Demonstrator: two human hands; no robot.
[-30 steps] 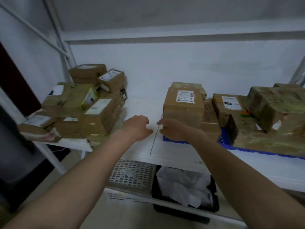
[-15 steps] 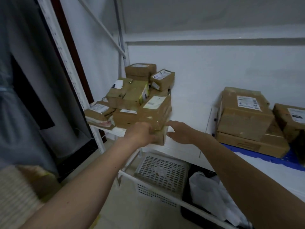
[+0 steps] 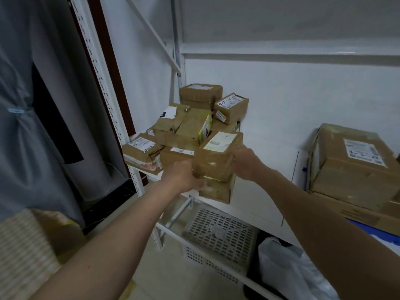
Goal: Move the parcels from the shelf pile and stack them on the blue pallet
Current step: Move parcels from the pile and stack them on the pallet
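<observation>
Gripping the front parcel (image 3: 217, 158) at the shelf pile's (image 3: 190, 126) edge with my left hand (image 3: 184, 178) and right hand (image 3: 245, 162) — curled round its sides, I think — I risk dragging the overhanging box beneath (image 3: 216, 191) off the shelf (image 3: 259, 198).

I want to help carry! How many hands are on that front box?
2. The left hand grips the parcel at its lower left corner; the right hand touches its right side.
</observation>
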